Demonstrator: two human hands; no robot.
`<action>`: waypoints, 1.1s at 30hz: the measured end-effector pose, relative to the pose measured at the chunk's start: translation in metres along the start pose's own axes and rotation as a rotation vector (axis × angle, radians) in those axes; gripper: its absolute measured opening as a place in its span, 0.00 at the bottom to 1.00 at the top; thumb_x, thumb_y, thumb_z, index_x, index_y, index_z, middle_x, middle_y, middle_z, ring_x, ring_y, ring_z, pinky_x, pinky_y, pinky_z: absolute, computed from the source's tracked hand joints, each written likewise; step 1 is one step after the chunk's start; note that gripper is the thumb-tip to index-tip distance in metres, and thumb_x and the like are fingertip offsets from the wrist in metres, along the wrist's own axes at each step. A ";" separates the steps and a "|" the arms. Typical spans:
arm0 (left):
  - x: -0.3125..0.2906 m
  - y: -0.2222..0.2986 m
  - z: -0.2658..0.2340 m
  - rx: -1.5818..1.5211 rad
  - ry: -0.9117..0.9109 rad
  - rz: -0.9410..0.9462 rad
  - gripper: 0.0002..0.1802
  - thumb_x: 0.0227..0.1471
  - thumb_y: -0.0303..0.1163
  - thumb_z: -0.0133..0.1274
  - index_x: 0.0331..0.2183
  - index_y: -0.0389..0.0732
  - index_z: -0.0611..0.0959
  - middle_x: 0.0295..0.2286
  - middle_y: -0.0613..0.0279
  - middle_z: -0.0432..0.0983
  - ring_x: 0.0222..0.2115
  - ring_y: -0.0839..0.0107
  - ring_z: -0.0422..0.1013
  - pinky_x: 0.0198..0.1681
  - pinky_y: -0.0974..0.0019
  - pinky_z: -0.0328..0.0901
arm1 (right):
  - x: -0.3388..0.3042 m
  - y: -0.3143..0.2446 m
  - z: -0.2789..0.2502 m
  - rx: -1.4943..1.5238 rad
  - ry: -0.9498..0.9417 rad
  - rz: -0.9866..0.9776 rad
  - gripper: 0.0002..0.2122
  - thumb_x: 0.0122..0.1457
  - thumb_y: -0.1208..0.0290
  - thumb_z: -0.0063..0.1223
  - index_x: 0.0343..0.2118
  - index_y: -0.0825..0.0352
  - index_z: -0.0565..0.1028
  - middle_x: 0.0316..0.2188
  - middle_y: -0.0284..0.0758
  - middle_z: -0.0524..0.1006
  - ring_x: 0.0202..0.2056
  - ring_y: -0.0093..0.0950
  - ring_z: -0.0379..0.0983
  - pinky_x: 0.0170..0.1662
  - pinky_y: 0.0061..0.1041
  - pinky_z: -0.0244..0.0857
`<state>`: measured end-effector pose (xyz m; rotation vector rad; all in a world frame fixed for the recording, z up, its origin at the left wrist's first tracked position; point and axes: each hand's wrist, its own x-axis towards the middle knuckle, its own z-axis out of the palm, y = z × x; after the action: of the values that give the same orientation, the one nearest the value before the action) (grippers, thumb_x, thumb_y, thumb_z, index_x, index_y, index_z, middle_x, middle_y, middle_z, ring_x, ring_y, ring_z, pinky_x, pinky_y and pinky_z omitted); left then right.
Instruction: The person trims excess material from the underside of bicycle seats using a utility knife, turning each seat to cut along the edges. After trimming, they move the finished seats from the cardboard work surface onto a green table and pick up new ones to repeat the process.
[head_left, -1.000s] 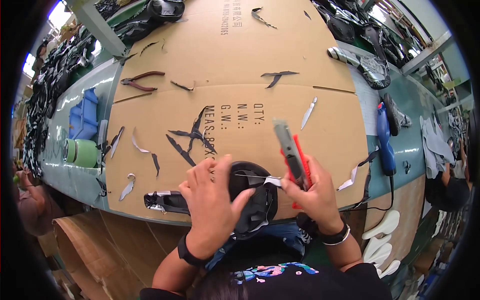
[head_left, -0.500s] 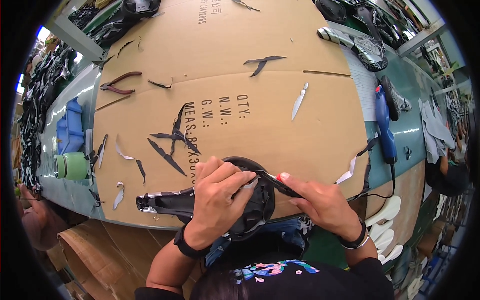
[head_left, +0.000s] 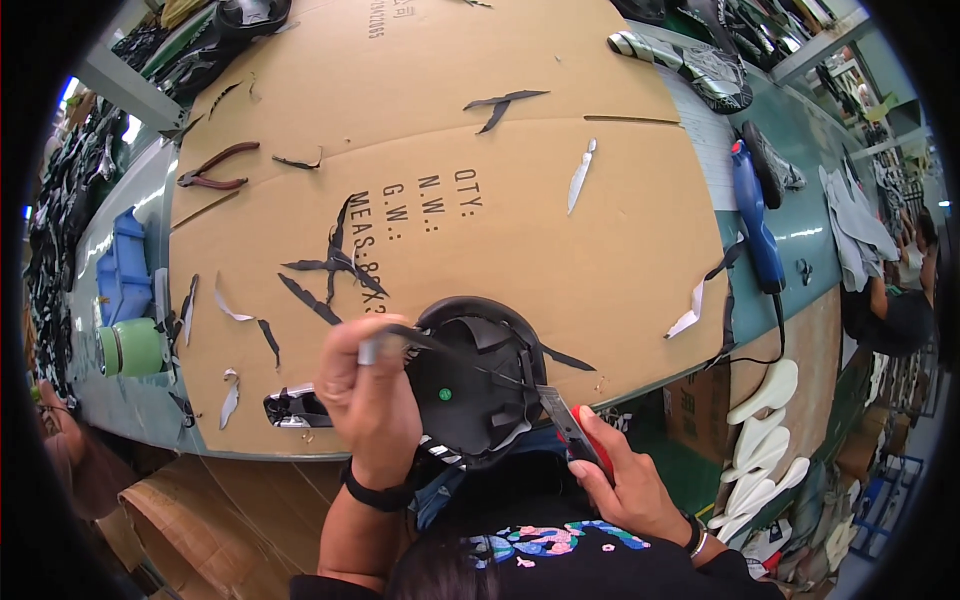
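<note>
An upturned black bicycle saddle [head_left: 485, 425] lies at the near edge of the cardboard sheet, its hollow underside facing up with a small green dot. My left hand [head_left: 370, 400] is closed in a pinch above the saddle's left part, holding a dark trimmed strip [head_left: 425, 342] blurred by motion. A grey band shows at its fingertips. In my right hand [head_left: 632, 490] is a red-and-grey utility knife [head_left: 570, 425], its blade pointing to the saddle's right rim. The saddle's narrow nose [head_left: 295, 408] shows left of my left hand; the part between is hidden.
Dark and white offcuts [head_left: 335, 265] are scattered over the cardboard [head_left: 520, 240]. Red-handled pincers [head_left: 215, 168] lie at the far left, near a blue bin [head_left: 123, 270] and green jar [head_left: 135, 347]. A blue corded tool [head_left: 757, 220] and pale saddle-shaped pieces [head_left: 765, 390] are at the right.
My left hand has risen off the saddle and moved left with the strip. My right hand has drawn the knife down toward me, uncovering more of the underside. The whole view has shifted slightly.
</note>
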<state>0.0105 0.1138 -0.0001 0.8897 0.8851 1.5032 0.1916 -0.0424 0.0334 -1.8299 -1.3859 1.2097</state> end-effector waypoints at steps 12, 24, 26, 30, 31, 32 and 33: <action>0.015 -0.006 -0.009 -0.310 -1.060 -0.141 0.09 0.52 0.31 0.56 0.34 0.37 0.78 0.17 0.61 0.73 0.17 0.75 0.66 0.24 0.68 0.64 | 0.045 -0.007 -0.002 -0.514 0.162 -0.273 0.26 0.59 0.68 0.53 0.61 0.58 0.61 0.18 0.36 0.69 0.14 0.36 0.67 0.18 0.33 0.61; 0.062 0.050 -0.022 0.735 -0.659 -0.783 0.21 0.48 0.30 0.60 0.44 0.32 0.78 0.32 0.59 0.79 0.31 0.75 0.74 0.37 0.70 0.68 | 0.075 -0.018 -0.038 -0.154 -0.113 -0.235 0.25 0.59 0.71 0.53 0.60 0.59 0.63 0.37 0.45 0.78 0.35 0.45 0.75 0.36 0.35 0.69; 0.049 0.050 -0.021 0.666 -0.512 -0.820 0.19 0.48 0.29 0.60 0.43 0.32 0.79 0.32 0.60 0.79 0.31 0.76 0.74 0.36 0.70 0.69 | 0.078 0.006 -0.021 -0.158 -0.059 -0.329 0.26 0.59 0.72 0.53 0.60 0.60 0.62 0.40 0.46 0.77 0.37 0.45 0.75 0.38 0.35 0.69; 0.021 0.043 -0.020 0.556 -0.244 -0.763 0.18 0.48 0.27 0.60 0.42 0.32 0.80 0.33 0.62 0.79 0.31 0.76 0.73 0.37 0.72 0.69 | 0.067 0.018 -0.001 -0.085 0.039 -0.407 0.28 0.59 0.72 0.54 0.62 0.62 0.58 0.44 0.47 0.75 0.40 0.46 0.74 0.39 0.36 0.69; 0.013 0.041 -0.018 0.559 -0.247 -0.769 0.18 0.48 0.27 0.60 0.42 0.32 0.80 0.33 0.62 0.79 0.31 0.76 0.73 0.37 0.72 0.69 | 0.064 0.019 0.001 -0.058 0.049 -0.418 0.29 0.59 0.72 0.54 0.62 0.63 0.56 0.41 0.49 0.76 0.37 0.49 0.74 0.37 0.38 0.69; 0.006 0.041 -0.016 0.519 -0.182 -0.723 0.17 0.48 0.26 0.60 0.42 0.32 0.80 0.33 0.62 0.79 0.32 0.77 0.73 0.37 0.72 0.68 | 0.060 0.019 0.001 -0.051 0.042 -0.424 0.29 0.59 0.72 0.54 0.62 0.63 0.56 0.41 0.49 0.76 0.37 0.49 0.74 0.37 0.38 0.69; -0.001 0.042 -0.014 0.477 -0.120 -0.677 0.16 0.48 0.26 0.60 0.41 0.32 0.80 0.33 0.63 0.79 0.32 0.77 0.72 0.38 0.72 0.67 | 0.051 0.020 0.000 -0.048 -0.014 -0.341 0.30 0.58 0.74 0.55 0.62 0.64 0.56 0.43 0.51 0.74 0.39 0.50 0.74 0.39 0.36 0.69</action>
<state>-0.0201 0.1077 0.0313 0.8789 1.3201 0.6577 0.2041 -0.0010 -0.0005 -1.5359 -1.6650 1.0208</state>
